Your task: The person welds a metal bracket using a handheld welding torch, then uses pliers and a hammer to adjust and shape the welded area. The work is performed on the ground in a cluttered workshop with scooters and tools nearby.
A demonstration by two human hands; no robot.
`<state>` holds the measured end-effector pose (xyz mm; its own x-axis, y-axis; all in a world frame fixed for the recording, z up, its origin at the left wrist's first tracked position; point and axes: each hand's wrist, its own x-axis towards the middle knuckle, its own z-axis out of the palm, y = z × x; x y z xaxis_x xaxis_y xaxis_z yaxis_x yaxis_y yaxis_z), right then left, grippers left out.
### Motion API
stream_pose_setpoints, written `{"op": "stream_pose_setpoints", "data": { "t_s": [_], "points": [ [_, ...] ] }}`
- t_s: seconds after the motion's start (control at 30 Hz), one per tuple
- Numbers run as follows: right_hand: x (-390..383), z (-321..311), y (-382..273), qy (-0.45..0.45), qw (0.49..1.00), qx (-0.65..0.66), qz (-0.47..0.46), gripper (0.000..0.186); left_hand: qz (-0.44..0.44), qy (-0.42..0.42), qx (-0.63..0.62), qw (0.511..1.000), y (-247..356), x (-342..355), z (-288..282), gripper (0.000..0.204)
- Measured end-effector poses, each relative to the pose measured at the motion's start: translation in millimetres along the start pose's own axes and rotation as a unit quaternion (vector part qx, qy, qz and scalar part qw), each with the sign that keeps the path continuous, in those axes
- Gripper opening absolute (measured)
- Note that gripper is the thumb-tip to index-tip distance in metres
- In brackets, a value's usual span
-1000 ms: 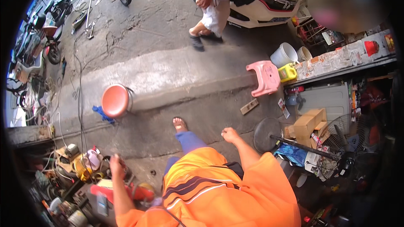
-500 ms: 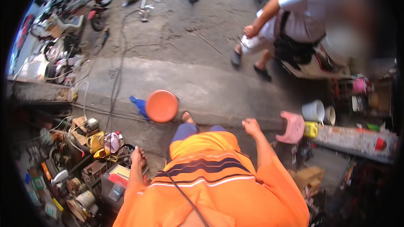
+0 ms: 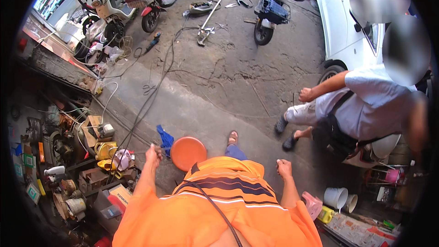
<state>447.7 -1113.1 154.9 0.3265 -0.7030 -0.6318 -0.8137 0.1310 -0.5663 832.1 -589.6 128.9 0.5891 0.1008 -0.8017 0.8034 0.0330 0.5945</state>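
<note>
My left hand (image 3: 154, 154) hangs loosely with its fingers partly spread, nothing visible in it, just left of a round orange stool (image 3: 188, 153). A crumpled blue cloth (image 3: 164, 137) lies beside that stool. My right hand (image 3: 284, 168) is loosely closed and empty at my side, above a pink plastic stool (image 3: 313, 203) at the lower right. My sandalled foot (image 3: 232, 139) is on the concrete. To the right, a person (image 3: 366, 103) in a pale shirt and shorts with a black bag is walking, one hand (image 3: 306, 94) raised forward.
Parked scooters (image 3: 270, 11) stand ahead and at upper left. A white car (image 3: 343, 13) is on the right. Cables (image 3: 151, 96) and metal tools (image 3: 206, 32) lie on the ground. Cluttered tools and parts (image 3: 68, 187) fill the lower left. Buckets (image 3: 334, 196) stand at lower right.
My view has swung left, bringing more scooters into sight. The other person has come nearer along my right. My feet have stepped forward, closer to the orange stool.
</note>
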Motion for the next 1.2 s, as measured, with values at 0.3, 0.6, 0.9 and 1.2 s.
{"op": "stream_pose_setpoints", "data": {
  "t_s": [0.3,0.6,0.9,1.2],
  "points": [
    [186,13,-113,-0.012,0.998,-0.065,-0.005,0.029,-0.154,0.154,0.013,0.976,-11,21,25,0.033],
    [369,68,-317,0.026,0.985,-0.059,-0.159,0.037,-0.115,0.077,0.013,0.99,142,186,159,0.03],
    [395,189,-421,-0.008,0.994,0.029,0.104,0.031,0.032,0.065,0.145,0.987,468,384,272,0.03],
    [598,191,-549,-0.046,0.996,-0.039,0.065,0.024,0.158,0.022,0.095,0.983,589,415,420,0.032]
  ]
}}
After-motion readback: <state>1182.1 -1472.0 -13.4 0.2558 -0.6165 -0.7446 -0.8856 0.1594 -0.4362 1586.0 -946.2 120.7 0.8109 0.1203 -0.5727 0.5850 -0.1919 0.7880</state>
